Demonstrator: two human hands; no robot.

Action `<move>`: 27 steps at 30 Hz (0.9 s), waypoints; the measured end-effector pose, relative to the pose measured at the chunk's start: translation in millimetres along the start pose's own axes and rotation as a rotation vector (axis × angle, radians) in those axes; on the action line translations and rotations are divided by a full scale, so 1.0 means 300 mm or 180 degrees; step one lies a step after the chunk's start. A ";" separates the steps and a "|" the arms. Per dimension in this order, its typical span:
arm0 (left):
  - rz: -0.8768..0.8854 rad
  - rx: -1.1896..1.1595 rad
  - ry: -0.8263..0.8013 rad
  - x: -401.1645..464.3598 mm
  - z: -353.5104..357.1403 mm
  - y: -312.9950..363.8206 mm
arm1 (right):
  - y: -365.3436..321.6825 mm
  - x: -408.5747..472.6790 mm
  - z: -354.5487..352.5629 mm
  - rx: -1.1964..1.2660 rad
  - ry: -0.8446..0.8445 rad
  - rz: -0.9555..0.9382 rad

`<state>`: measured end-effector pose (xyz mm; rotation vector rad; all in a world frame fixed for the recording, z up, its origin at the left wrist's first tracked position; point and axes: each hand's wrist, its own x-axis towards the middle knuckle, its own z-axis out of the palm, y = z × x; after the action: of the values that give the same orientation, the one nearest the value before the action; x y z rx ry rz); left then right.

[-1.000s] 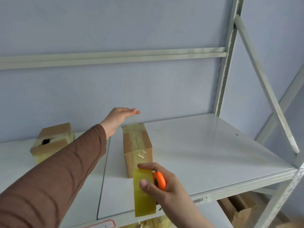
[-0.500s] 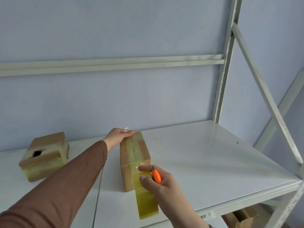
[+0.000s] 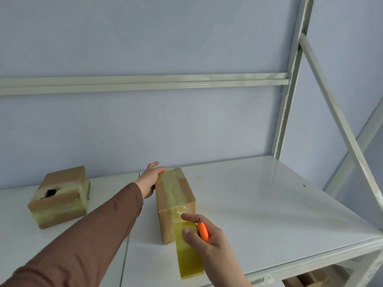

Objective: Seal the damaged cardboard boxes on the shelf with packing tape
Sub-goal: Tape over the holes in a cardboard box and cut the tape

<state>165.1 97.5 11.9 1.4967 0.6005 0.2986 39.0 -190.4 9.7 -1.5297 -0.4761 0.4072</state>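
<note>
Your tall cardboard box (image 3: 175,200) stands near the middle of the white shelf (image 3: 259,204), its long top running away from you. A strip of clear yellowish tape covers the top seam and folds over the near edge onto the front face; what the box holds cannot be seen. Well apart to your left sits a second box (image 3: 60,195), squat and wrapped in bands of the same tape, with a ragged dark hole torn in its top near the front edge; the inside is only black. Below the shelf's front lip, at lower right, part of another brown carton (image 3: 308,279) shows on a lower level.

The shelf is a pale metal deck in two panels with a seam between them, a barcode label (image 3: 258,281) on its front edge. Grey-white uprights and a diagonal brace rise at the right, a horizontal rail crosses behind, and the wall is plain light blue.

Your left hand (image 3: 150,180), in a brown sleeve, lies flat with fingers extended against the far left corner of the tall box, touching its top edge. Your right hand (image 3: 204,235) is closed around the tape roll (image 3: 187,251), thumb pressed on its outer face, with the orange cutter (image 3: 202,231) pinched along the forefinger, just beside the box's front face
</note>
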 end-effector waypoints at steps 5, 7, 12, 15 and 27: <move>0.2360 0.1751 0.1040 -0.033 -0.068 0.028 | 0.018 -0.002 0.008 -0.0006 -0.0002 0.0037; 0.2823 0.2521 0.0374 -0.048 -0.088 0.045 | 0.022 -0.001 0.003 -0.0011 -0.0010 0.0026; 0.1472 0.2577 -0.0807 -0.062 -0.074 0.021 | 0.031 -0.003 -0.010 -0.0024 -0.0040 -0.0059; 0.1204 0.2525 -0.0761 -0.070 -0.075 0.029 | 0.034 -0.008 -0.018 -0.0053 -0.0113 -0.0102; 0.2792 0.4503 -0.2019 -0.385 -0.095 -0.024 | 0.066 0.002 -0.053 -0.0065 -0.0318 -0.0120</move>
<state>53.4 58.8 27.4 3.0030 -0.5937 -0.0159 48.8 -203.5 -9.7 -1.5226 -0.5878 0.4521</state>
